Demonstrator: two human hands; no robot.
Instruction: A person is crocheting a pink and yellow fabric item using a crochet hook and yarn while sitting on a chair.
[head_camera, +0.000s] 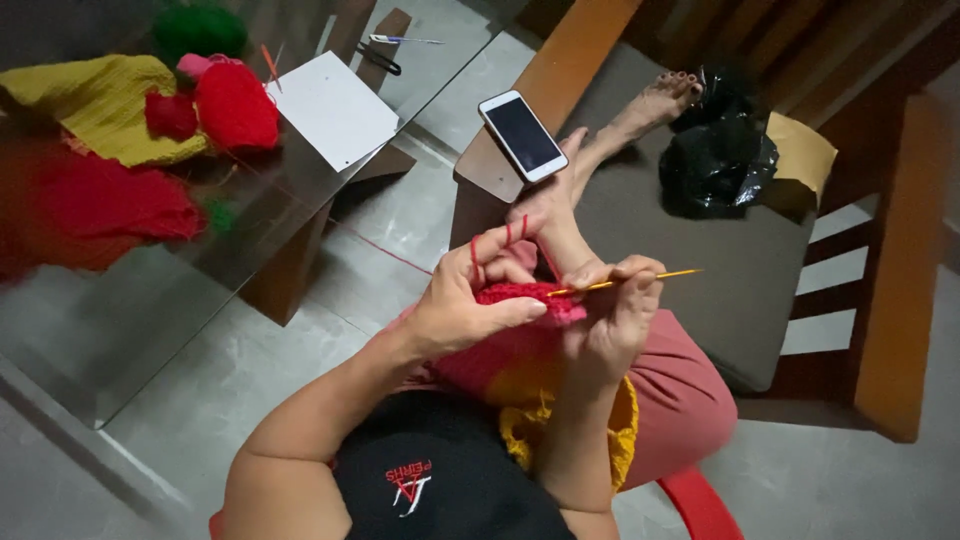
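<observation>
Left hand pinches the red crochet piece, yarn over its fingers; right hand grasps the yellow hook. Best keep that yarn evenly taut.

— From my remote feed, what does the room show?

— I see a grey tiled floor under dim indoor light. A glass-topped table on wooden legs stands at left. A wooden chair with a brown seat cushion fills the right. A red plastic chair edge shows below.
</observation>
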